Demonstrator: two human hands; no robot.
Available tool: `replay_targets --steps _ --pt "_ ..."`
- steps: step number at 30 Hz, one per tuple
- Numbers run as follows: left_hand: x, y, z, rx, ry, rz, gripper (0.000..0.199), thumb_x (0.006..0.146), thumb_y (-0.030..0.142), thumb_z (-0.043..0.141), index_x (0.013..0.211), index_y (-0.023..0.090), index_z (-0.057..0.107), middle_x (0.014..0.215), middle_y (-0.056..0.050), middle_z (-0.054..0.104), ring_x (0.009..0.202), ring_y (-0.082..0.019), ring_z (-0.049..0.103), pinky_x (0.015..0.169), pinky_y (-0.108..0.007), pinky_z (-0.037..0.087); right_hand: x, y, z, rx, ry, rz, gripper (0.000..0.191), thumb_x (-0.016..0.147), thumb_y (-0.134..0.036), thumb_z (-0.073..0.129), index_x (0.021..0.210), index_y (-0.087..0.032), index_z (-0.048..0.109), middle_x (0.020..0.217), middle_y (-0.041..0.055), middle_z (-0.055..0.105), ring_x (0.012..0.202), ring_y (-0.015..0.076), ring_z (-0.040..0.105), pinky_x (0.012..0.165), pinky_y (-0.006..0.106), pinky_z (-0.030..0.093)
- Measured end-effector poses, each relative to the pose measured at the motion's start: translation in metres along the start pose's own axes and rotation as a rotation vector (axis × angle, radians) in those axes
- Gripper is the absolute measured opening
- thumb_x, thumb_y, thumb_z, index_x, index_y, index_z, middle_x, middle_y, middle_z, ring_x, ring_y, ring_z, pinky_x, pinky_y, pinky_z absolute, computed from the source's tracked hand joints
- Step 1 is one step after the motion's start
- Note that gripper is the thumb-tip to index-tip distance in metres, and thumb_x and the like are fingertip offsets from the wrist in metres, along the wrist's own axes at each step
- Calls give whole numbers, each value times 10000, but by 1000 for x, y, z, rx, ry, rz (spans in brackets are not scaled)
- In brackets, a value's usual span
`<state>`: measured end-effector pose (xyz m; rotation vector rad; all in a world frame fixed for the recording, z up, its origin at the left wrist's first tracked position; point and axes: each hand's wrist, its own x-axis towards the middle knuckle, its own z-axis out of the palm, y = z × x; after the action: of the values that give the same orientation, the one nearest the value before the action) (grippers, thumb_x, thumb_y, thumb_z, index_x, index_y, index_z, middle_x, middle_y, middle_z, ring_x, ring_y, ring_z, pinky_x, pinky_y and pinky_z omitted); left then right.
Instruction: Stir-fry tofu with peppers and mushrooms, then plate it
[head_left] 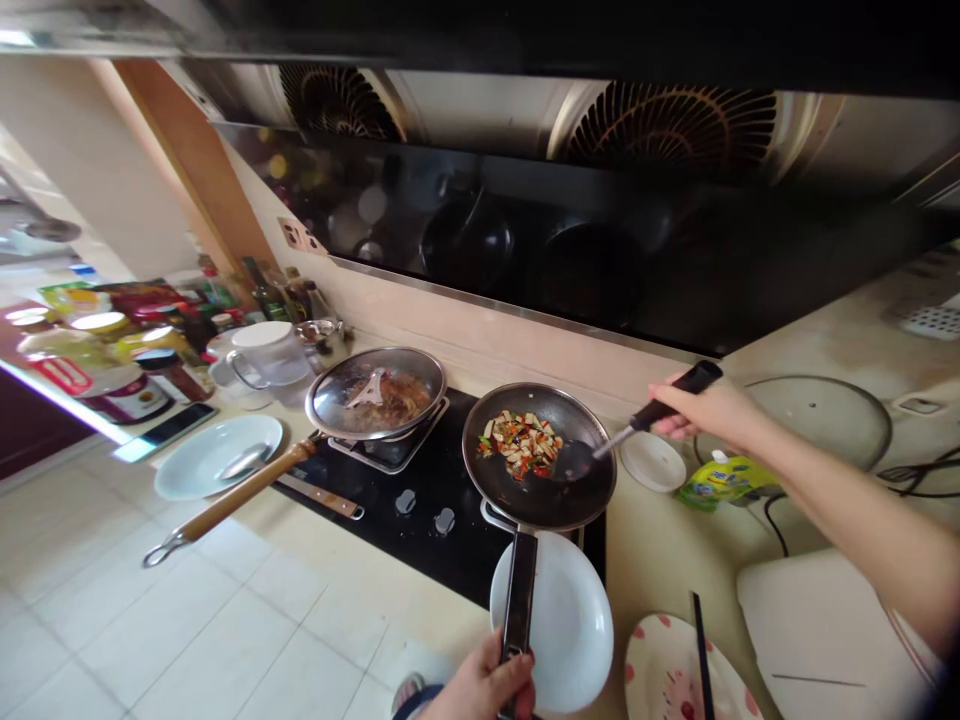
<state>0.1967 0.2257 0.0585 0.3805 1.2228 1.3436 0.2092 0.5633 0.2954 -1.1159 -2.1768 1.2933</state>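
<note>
A dark frying pan sits on the right burner, its long black handle pointing toward me. My left hand is wrapped round the end of that handle. Chopped food in white, red and green pieces lies in the pan, left of centre. My right hand grips the black handle of a spatula, whose dark blade rests in the pan just right of the food. Beneath the pan handle is a pale plate.
On the left burner stands a lidded pan, its wooden handle jutting left. A plate with a spoon, a phone, jars and bottles are farther left. At right are a small dish, a green pouch and a dotted plate.
</note>
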Motion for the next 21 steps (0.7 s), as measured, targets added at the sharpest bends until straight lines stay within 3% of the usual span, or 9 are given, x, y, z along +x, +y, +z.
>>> replay_targets --steps 3,6,8,11,15,18,21 --pt "0 2 -6 92 -22 8 540 722 683 597 786 152 524 623 -15 573 565 -106 490 578 -259 338 0 16 -6 -48 57 29 154 721 -282 711 779 -167 628 597 95 684 470 217 661 346 250 519" --pt "1 1 -9 116 -7 -2 535 728 683 592 800 156 531 630 -20 576 562 -108 478 557 -259 315 -3 36 16 58 91 51 102 795 -275 604 809 -174 611 693 96 709 568 215 694 478 287 583" --pt "4 0 -9 111 22 -23 610 630 755 617 767 170 507 604 0 552 526 -94 438 529 -254 283 -11 40 28 65 17 -7 131 817 -295 577 853 -183 634 768 80 724 656 214 710 592 309 602" --pt "7 0 -8 79 64 -24 701 475 815 652 721 183 477 583 31 499 513 -74 391 520 -249 252 -27 34 35 -141 -109 -310 155 813 -332 604 891 -224 684 812 43 724 739 215 703 713 326 580" --pt "3 7 -9 50 59 -26 662 513 755 695 780 172 528 634 28 499 553 -80 408 519 -241 247 -45 40 51 -482 -220 -848 196 876 -259 515 983 -230 677 933 69 682 805 199 663 747 315 534" --pt "-4 15 -13 82 53 -40 589 581 693 703 787 170 527 636 17 526 552 -85 424 523 -236 267 -59 56 73 -649 -366 -995 232 866 -137 487 985 -215 670 976 82 654 780 173 648 699 272 520" --pt "-8 20 -16 144 16 -35 550 632 675 674 768 168 510 615 -3 559 542 -95 452 527 -239 295 -83 54 72 -710 -516 -1038 276 844 -72 484 993 -220 662 1064 78 636 829 159 639 746 255 504"
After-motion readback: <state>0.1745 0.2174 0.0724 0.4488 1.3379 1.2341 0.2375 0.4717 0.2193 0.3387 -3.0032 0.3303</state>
